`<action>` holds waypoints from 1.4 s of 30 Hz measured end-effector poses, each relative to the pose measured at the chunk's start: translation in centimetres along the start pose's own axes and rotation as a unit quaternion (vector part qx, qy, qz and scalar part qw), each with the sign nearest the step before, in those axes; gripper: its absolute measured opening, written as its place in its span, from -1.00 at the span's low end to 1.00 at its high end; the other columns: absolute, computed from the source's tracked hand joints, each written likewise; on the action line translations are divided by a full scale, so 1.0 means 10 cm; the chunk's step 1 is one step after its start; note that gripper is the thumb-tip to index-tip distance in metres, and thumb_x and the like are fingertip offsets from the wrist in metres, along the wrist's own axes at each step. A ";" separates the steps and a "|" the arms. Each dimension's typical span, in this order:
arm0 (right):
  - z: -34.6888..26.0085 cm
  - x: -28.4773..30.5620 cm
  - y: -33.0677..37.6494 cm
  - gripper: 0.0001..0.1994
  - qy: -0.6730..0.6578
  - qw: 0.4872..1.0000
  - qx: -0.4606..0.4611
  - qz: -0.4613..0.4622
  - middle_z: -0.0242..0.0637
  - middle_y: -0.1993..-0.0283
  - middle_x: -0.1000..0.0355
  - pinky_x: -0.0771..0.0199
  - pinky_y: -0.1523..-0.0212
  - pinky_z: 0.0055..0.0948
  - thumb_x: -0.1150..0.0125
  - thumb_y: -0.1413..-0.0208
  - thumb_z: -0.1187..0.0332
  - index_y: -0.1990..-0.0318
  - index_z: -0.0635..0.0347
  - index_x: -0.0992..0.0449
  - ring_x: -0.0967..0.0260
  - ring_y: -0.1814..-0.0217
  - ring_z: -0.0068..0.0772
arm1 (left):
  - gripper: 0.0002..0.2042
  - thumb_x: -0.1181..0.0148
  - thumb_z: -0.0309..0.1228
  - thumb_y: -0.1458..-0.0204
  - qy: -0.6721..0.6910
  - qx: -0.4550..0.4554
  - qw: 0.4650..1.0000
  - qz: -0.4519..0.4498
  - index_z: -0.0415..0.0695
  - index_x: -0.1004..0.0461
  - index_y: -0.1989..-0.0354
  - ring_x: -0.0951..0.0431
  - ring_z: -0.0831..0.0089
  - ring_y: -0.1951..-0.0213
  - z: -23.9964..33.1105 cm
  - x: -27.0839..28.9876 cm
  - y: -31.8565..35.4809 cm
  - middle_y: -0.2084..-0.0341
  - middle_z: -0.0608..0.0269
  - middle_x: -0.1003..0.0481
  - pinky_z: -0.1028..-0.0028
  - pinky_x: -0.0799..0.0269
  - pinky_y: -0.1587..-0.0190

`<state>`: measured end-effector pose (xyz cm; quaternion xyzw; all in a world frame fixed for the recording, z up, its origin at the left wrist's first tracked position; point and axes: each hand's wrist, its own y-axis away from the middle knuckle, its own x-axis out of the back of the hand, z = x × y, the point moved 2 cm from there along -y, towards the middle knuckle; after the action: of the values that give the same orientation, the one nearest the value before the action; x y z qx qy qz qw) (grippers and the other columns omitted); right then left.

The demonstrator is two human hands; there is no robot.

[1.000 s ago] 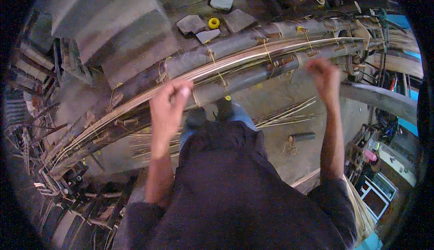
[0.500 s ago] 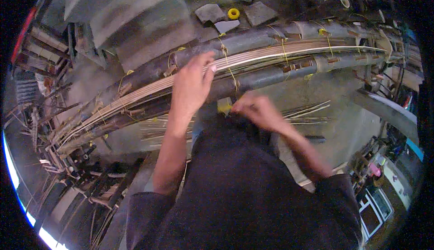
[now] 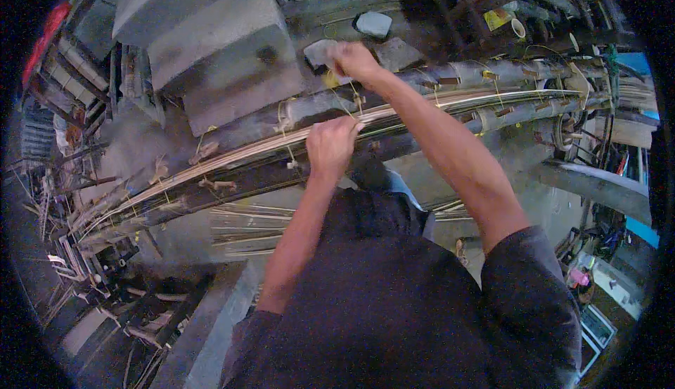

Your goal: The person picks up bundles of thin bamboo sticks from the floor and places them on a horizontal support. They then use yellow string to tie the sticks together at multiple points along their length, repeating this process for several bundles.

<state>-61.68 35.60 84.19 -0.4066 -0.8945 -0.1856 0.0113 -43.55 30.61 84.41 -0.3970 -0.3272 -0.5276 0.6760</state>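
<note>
A bundle of long, thin wooden or bamboo strips point(image 3: 242, 151) runs across in front of me between two thick dark poles. Several yellow ties bind the strips and poles at intervals. My left hand point(image 3: 332, 146) is closed at the near side of the bundle, its fingertips pinching a yellow cord point(image 3: 345, 102) against the strips. Beyond the far pole point(image 3: 320, 104), my right hand point(image 3: 360, 63) is raised, fingers closed on the cord, which stretches between both hands. A blurred yellow patch hangs just below the right hand; its shape is unclear.
Flat grey stones, among them a pale one point(image 3: 373, 25), lie past the poles. A large grey block point(image 3: 218, 59) stands at the far left. Loose strips point(image 3: 253, 231) lie on the floor beneath. A white cup point(image 3: 518, 28) sits at the far right.
My right hand has moved from the near side, by my body, over the poles to the far side. My left hand has shifted right and nearer, closing. The whole view has tilted slightly.
</note>
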 end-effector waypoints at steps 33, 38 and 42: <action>-0.31 -0.92 1.23 -0.86 0.460 0.860 0.204 0.078 -0.24 0.32 -0.53 -0.50 0.24 -0.32 -0.26 0.10 0.52 0.33 0.14 -0.57 -0.50 0.29 -0.19 | -0.67 -0.05 -0.17 -0.12 0.075 -0.133 0.987 -0.055 -0.11 -0.49 0.06 -0.48 0.07 0.03 -1.60 0.93 -1.34 0.09 0.06 -0.50 0.20 -0.37 -0.04; -0.47 -0.83 1.87 -0.95 0.361 0.921 0.084 0.121 -0.28 0.45 -0.54 -0.49 0.30 -0.47 -0.22 -0.03 0.49 0.36 0.15 -0.59 -0.51 0.38 -0.41 | -0.77 -0.09 -0.28 -0.10 0.238 -0.033 0.970 -0.035 -0.12 -0.53 0.15 -0.55 0.16 0.13 -1.98 1.61 -0.45 0.22 0.11 -0.55 0.31 -0.42 0.06; 0.45 -1.67 2.45 -0.77 -0.064 0.980 -0.182 0.058 -0.32 0.25 -0.54 -0.50 0.17 -0.46 -0.23 -0.10 0.42 0.07 0.18 -0.51 -0.49 0.22 -0.51 | -0.79 -0.12 -0.33 -0.10 0.213 0.121 0.968 0.045 -0.12 -0.53 0.15 -0.56 0.20 0.15 -2.17 2.02 0.15 0.24 0.12 -0.55 0.35 -0.42 0.06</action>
<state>-32.01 39.81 85.04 -0.4643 -0.8196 -0.3173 -0.1096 -36.92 2.49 91.28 -0.2047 -0.2190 -0.5254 0.7963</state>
